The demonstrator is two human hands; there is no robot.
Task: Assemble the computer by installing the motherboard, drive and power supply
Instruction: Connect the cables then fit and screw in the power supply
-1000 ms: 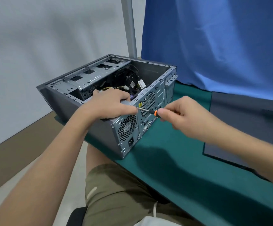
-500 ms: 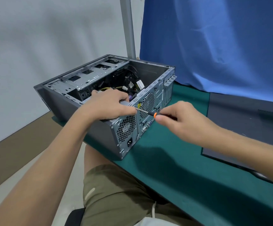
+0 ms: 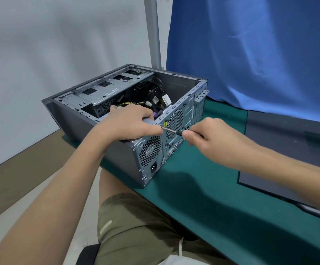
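From my seat the whole thing turns on one line: the screwdriver [image 3: 171,130] lies almost flat, its long axis running from the right hand [image 3: 210,138] out between 9 and 10 o'clock. The tip meets the rear panel of the computer case [image 3: 123,159] just above the power supply [image 3: 149,151]. My right fingers [image 3: 187,133] are pinched on the dark handle, so this is the driving hand and the nearer one to the fastener. I cannot make out the screw itself; the left thumb hides that spot. The left hand [image 3: 128,123] grips the power supply from above, fingers bent over its top and the thumb down against the rear edge, touching the shaft near the tip. The power supply sits in the case's near rear corner, at 6 o'clock of the open bay, fan grille facing me, the case lying on its side on the bench [image 3: 203,197]. I judge the next turn needs the shaft kept square to that panel.
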